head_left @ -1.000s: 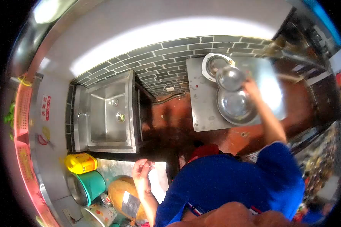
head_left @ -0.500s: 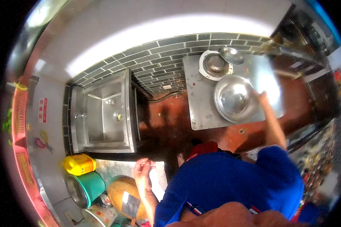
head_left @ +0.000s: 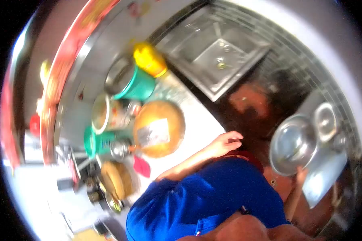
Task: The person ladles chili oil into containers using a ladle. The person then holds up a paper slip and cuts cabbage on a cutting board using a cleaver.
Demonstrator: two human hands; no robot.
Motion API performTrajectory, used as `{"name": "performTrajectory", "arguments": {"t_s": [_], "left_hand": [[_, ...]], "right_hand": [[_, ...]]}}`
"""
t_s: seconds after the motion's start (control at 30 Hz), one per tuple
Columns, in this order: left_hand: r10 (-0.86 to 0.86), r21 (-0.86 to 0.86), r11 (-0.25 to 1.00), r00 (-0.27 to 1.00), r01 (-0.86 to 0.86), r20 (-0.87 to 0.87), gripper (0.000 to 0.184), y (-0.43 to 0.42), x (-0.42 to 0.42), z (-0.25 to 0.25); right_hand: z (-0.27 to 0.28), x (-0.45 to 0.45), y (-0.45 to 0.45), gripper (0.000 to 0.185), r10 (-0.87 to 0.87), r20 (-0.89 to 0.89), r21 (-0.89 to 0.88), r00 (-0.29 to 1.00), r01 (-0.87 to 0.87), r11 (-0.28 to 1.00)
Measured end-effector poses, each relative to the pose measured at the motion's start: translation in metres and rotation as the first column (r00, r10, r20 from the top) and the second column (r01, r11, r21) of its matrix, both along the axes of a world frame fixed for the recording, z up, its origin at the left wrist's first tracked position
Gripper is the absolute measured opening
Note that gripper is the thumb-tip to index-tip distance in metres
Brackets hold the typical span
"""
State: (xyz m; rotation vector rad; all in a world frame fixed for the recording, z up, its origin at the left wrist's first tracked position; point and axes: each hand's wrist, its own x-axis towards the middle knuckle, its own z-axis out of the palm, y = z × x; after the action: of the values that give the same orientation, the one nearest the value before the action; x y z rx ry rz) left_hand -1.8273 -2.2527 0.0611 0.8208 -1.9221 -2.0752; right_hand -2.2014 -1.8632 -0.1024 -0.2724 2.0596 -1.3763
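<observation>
My right hand (head_left: 301,176) grips the near rim of a wide metal basin (head_left: 283,150). The shiny basin reaches past the edge of the metal table (head_left: 323,176), over the floor; some smaller thing or glare shows inside it, too blurred to name. My left hand (head_left: 228,143) hovers in front of my body beside the white-topped counter. Its fingers are loosely bent with a gap between them, and I see nothing in them. On that counter lies a round wooden chopping board (head_left: 175,122) with a cleaver (head_left: 153,131) on top.
A steel sink (head_left: 213,60) stands at the back. Along the counter are a yellow jug (head_left: 149,60), a green bucket (head_left: 142,85), a patterned tub (head_left: 108,114) and a pink cloth (head_left: 141,166). A metal bowl in a pale dish (head_left: 325,121) stays on the table.
My view has turned left toward the counter. My right hand has taken hold of the basin and shifted it off its spot toward me. My left hand's fingers have loosened.
</observation>
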Motion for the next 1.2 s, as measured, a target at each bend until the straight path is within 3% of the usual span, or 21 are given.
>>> {"name": "performTrajectory", "arguments": {"t_s": [0.03, 0.13, 0.2, 0.27, 0.33, 0.37, 0.47, 0.53, 0.57, 0.6, 0.63, 0.67, 0.73, 0.8, 0.83, 0.9, 1.0, 1.03, 1.1, 1.13, 1.2], "left_hand": [[0.004, 0.033, 0.999, 0.996, -0.006, 0.087, 0.036, -0.001, 0.01, 0.004], [0.169, 0.054, 0.983, 0.977, -0.177, 0.132, 0.046, 0.004, 0.051, -0.002], [0.295, -0.007, 0.955, 0.952, -0.296, 0.085, 0.046, 0.021, 0.093, -0.022], [0.424, -0.022, 0.905, 0.896, -0.425, 0.13, 0.043, 0.026, 0.13, -0.023], [0.553, -0.073, 0.832, 0.811, -0.55, 0.193, 0.039, 0.036, 0.167, -0.027], [0.614, -0.053, 0.786, 0.766, -0.616, 0.189, 0.036, 0.041, 0.186, -0.026], [0.719, 0.065, 0.668, 0.665, -0.741, 0.202, 0.024, 0.057, 0.235, -0.03], [0.766, 0.098, 0.61, 0.617, -0.786, 0.183, 0.019, 0.069, 0.255, -0.038], [0.779, 0.109, 0.587, 0.596, -0.803, 0.193, 0.019, 0.074, 0.261, -0.045], [0.778, 0.102, 0.586, 0.594, -0.804, 0.205, 0.019, 0.079, 0.27, -0.044], [0.767, 0.094, 0.604, 0.61, -0.791, 0.199, 0.019, 0.08, 0.272, -0.042], [0.799, 0.142, 0.559, 0.576, -0.817, 0.172, 0.015, 0.082, 0.266, -0.03], [0.774, 0.077, 0.609, 0.613, -0.789, 0.158, 0.013, 0.081, 0.271, -0.031], [0.757, 0.182, 0.636, 0.652, -0.749, 0.037, 0.014, 0.079, 0.27, -0.035], [0.726, 0.185, 0.665, 0.684, -0.724, 0.066, 0.015, 0.077, 0.267, -0.026], [0.672, 0.229, 0.718, 0.74, -0.658, 0.018, 0.018, 0.067, 0.265, -0.046], [0.521, 0.198, 0.838, 0.853, -0.509, -0.01, 0.022, 0.038, 0.24, -0.002], [0.466, 0.16, 0.876, 0.884, -0.455, -0.04, 0.023, 0.02, 0.231, 0.009], [0.328, -0.055, 0.943, 0.944, -0.329, -0.035, 0.026, -0.012, 0.19, 0.096], [0.219, -0.208, 0.951, 0.973, -0.229, -0.066, 0.029, -0.039, 0.168, 0.124], [0.042, -0.448, 0.891, 0.995, -0.079, -0.092, 0.038, -0.084, 0.115, 0.195]], "right_hand": [[0.025, 0.015, -0.04, 0.047, 0.08, -0.106, 0.125, 0.991, -0.066, 0.99], [0.029, 0.053, -0.148, 0.039, 0.253, -0.104, 0.343, 0.962, -0.204, 0.917], [0.075, 0.121, -0.213, 0.038, 0.364, 0.037, 0.03, 0.931, -0.365, 0.931], [0.052, 0.16, -0.266, 0.039, 0.483, 0.194, -0.194, 0.854, -0.449, 0.872], [0.053, 0.198, -0.315, 0.036, 0.545, 0.143, -0.016, 0.826, -0.549, 0.836], [0.049, 0.219, -0.33, 0.037, 0.509, 0.265, -0.141, 0.819, -0.49, 0.86], [0.056, 0.26, -0.38, 0.041, 0.446, 0.294, 0.038, 0.845, -0.477, 0.878], [0.047, 0.27, -0.4, 0.034, 0.505, 0.2, -0.106, 0.84, -0.494, 0.863], [0.032, 0.275, -0.409, 0.033, 0.526, 0.206, -0.224, 0.825, -0.484, 0.846], [0.04, 0.284, -0.42, 0.034, 0.513, 0.299, -0.198, 0.805, -0.473, 0.858], [0.024, 0.284, -0.429, 0.032, 0.584, 0.363, -0.249, 0.726, -0.529, 0.811], [0.013, 0.284, -0.43, 0.029, 0.729, 0.224, -0.387, 0.647, -0.627, 0.676], [-0.023, 0.273, -0.441, 0.048, 0.819, 0.156, -0.141, 0.553, -0.808, 0.572], [0.057, 0.286, -0.419, 0.064, 0.53, 0.382, -0.034, 0.757, -0.561, 0.827], [0.067, 0.271, -0.412, 0.058, 0.519, 0.348, -0.079, 0.78, -0.528, 0.846], [0.101, 0.213, -0.395, 0.05, 0.616, 0.133, -0.329, 0.777, -0.551, 0.767], [0.269, 0.131, -0.366, 0.039, 0.463, -0.266, -0.603, 0.846, -0.52, 0.605], [0.342, 0.115, -0.348, 0.039, 0.329, -0.429, -0.484, 0.841, -0.522, 0.703], [0.458, 0.092, -0.315, 0.041, 0.107, -0.591, -0.446, 0.799, -0.435, 0.782], [0.488, 0.065, -0.319, 0.041, -0.053, -0.552, -0.644, 0.832, -0.385, 0.661], [0.557, 0.016, -0.312, 0.057, -0.121, -0.689, -0.557, 0.714, -0.415, 0.719]]}}
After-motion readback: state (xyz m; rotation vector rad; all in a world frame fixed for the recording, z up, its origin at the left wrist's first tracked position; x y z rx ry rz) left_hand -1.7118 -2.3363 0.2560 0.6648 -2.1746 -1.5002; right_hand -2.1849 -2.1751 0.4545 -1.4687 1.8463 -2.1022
